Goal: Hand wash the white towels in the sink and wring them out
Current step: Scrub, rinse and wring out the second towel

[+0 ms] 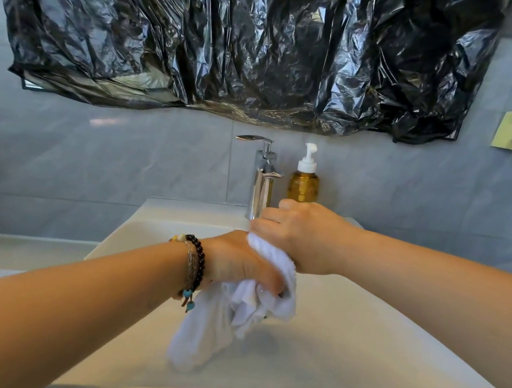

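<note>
I've got the white towel (243, 297) bunched above the sink (355, 358) basin, its loose end hanging down toward the bottom. My left hand (236, 258) has its fingers curled tight round the lower part and my right hand (296, 231) is clamped on the upper end, just in front of the faucet (262, 178). It looks soft, limp and probably water-heavy, so I'd grip the thick twisted middle, not the floppy tail.
</note>
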A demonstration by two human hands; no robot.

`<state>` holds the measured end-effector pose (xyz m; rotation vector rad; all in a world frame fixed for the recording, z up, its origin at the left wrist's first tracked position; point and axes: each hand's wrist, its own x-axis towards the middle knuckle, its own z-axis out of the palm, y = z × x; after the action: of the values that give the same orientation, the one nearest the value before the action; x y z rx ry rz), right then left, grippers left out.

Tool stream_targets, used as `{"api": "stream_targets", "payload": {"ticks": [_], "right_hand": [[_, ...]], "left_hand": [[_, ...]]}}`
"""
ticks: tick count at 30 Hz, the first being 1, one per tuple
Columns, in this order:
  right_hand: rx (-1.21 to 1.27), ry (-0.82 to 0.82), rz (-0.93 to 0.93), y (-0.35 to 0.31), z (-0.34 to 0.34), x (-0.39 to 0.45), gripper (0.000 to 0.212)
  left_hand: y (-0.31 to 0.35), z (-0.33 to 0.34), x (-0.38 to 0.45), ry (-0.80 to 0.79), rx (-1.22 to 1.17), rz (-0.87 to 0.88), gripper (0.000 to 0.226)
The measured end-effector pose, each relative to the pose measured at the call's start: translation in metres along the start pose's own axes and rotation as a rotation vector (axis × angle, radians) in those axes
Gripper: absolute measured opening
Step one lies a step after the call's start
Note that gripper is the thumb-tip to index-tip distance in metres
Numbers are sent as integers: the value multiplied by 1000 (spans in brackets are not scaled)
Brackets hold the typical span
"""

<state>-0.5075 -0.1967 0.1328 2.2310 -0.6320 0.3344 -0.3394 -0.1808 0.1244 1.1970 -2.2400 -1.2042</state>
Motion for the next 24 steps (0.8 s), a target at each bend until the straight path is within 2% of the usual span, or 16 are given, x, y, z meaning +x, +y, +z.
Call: {"api": "stream_targets", "payload": {"ticks": [3,5,7,8,10,12,15,18,20,22,24], "right_hand": [[-71,-66,61,-4,1,11,39],[-94,-211,81,-8,-3,20,36],[-145,-454,144,-13,-8,29,29],[-146,-513,172,-15,-9,32,25],[-139,-542,211,-19,-9,40,15],[-136,-617,247,-22,-12,48,16],[-208,-769,245,-24,-27,61,17],[-223,-733,283,-14,-38,71,25],[-162,-647,327,-2,-44,73,37],[41,-521,415,8,-49,66,58],[286,-290,556,7,-52,51,78]], "left_hand": [[1,8,6,102,151,-30,27],[-2,14,12,212,203,-66,13],[-6,19,16,266,149,-128,24],[-8,21,16,278,132,-139,26],[-9,23,15,280,145,-126,21],[-9,23,10,330,177,-77,11],[-7,19,6,369,174,-33,16],[1,8,6,424,136,-18,25],[5,0,8,531,31,0,23],[6,-5,11,606,-138,13,21],[5,-6,9,605,-286,16,20]]}}
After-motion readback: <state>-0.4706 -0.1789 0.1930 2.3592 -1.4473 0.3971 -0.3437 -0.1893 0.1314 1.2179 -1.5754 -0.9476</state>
